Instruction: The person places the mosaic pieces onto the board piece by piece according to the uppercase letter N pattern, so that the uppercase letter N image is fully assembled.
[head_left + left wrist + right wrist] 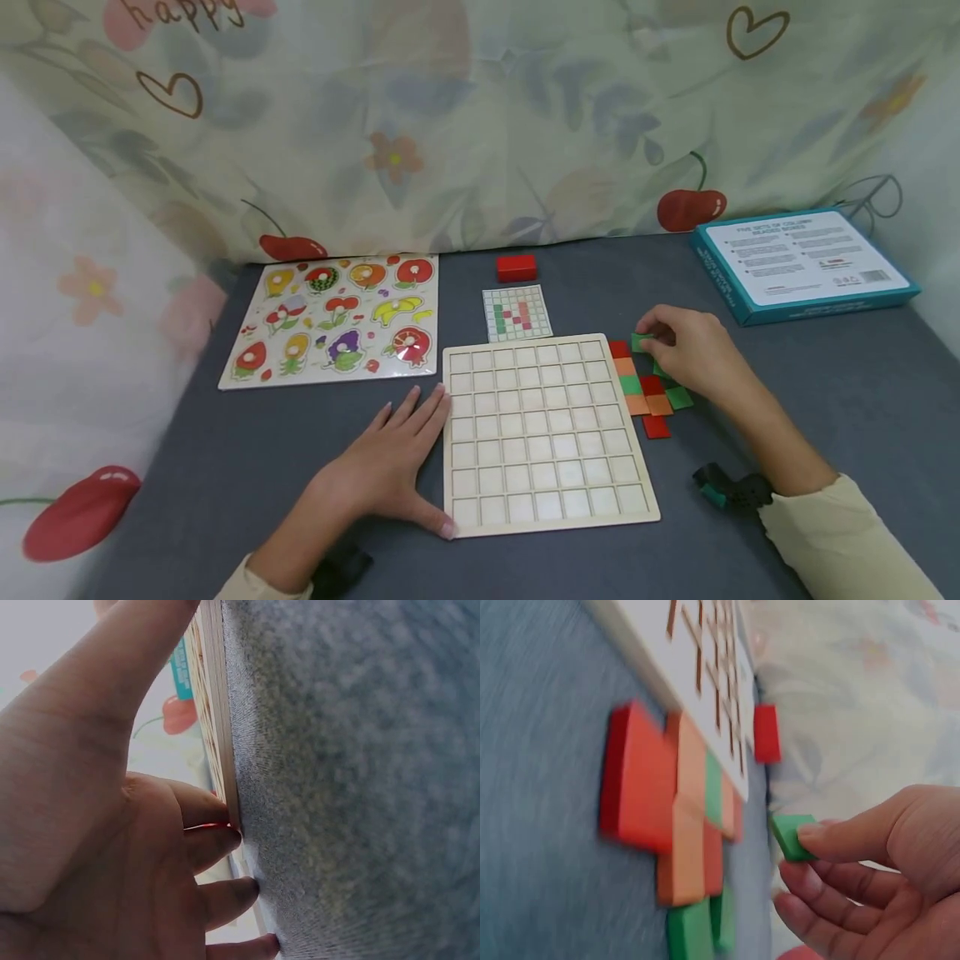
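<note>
A wooden grid board point(538, 433) with square cells lies in front of me. My left hand point(390, 467) is spread along its left edge, thumb at the lower corner and fingertips at the side; the left wrist view shows fingers point(225, 904) beside the rim. My right hand point(686, 350) pinches a green square tile point(791, 836) between thumb and fingers, above the table to the right of the board. Below it lie red, orange and green tiles, among them a red tile point(656, 427), an orange tile point(659, 405) and a green tile point(679, 397), beside the board's right edge.
Behind the board lies a small pattern card point(517, 312) with coloured squares, and beyond it a red block point(516, 268). A fruit puzzle board point(337, 321) is at the back left. A teal-edged box point(810, 265) lies at the back right, before a patterned curtain point(480, 125).
</note>
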Demonstrator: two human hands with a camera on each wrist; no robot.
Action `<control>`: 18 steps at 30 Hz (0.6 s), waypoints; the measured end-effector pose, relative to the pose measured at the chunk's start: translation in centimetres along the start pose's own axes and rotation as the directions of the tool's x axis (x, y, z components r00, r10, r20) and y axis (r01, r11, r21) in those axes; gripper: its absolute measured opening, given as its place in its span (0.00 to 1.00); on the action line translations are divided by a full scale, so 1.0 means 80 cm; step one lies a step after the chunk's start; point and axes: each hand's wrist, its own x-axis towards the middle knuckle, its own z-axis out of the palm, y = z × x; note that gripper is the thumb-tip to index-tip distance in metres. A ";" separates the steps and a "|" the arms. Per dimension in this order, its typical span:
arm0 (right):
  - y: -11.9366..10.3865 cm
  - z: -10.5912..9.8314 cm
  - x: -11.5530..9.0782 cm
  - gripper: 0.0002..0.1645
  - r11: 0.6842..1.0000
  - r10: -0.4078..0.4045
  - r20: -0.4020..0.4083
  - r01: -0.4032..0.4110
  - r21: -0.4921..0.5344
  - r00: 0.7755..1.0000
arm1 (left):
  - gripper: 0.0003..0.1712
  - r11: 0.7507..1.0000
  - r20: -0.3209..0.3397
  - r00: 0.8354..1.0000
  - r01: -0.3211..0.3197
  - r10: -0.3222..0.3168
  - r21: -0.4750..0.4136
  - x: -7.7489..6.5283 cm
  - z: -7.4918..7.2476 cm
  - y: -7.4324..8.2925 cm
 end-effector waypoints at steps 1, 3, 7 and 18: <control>-0.004 0.000 0.000 0.06 1.000 0.000 0.009 0.000 0.014 1.000 | 0.83 1.000 0.002 1.000 -0.003 0.003 -0.005 0.000 -0.001 0.001; -0.012 0.001 0.000 0.07 0.999 -0.009 0.028 0.008 0.044 1.000 | 0.83 1.000 0.005 1.000 -0.002 0.002 -0.011 0.001 -0.002 0.002; -0.029 0.007 0.005 0.06 0.993 -0.041 0.074 0.033 0.112 0.996 | 0.84 1.000 0.006 1.000 0.004 -0.004 -0.015 0.001 -0.003 0.003; -0.073 0.047 0.023 0.06 0.952 -0.120 0.241 0.042 0.305 0.963 | 0.84 1.000 0.000 1.000 0.004 -0.004 -0.017 0.000 0.000 0.000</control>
